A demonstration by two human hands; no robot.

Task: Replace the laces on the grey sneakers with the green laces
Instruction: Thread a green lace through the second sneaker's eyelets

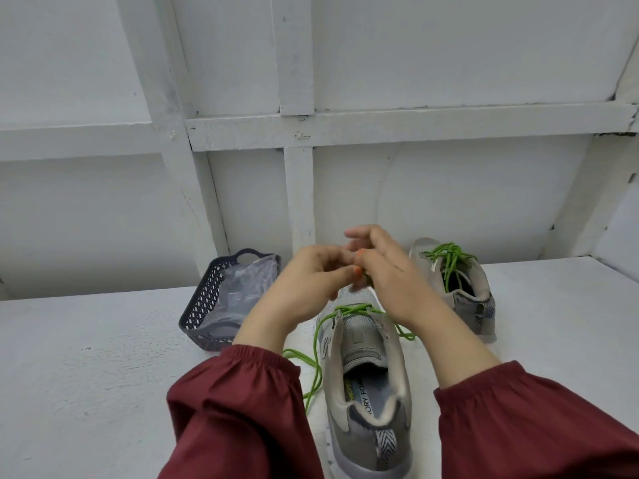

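Where the white tabletop (pixel 103 375) meets the white panelled wall (pixel 449 202), a grey sneaker (pixel 366 385) is set at the middle with its heel toward the viewer. A second grey sneaker (pixel 473 299), threaded with another green lace (pixel 449 261), is placed behind it to the right, and a dark lattice basket (pixel 204 299) lined with a clear plastic bag (pixel 242 288) is seen to the left. Above the near sneaker's toe the left hand (pixel 311 281) and right hand (pixel 390 271) are held together with fingers curled, and a short stretch of the green lace (pixel 316 340) is pinched between them, its loose ends trailed down both sides of the sneaker onto the tabletop.
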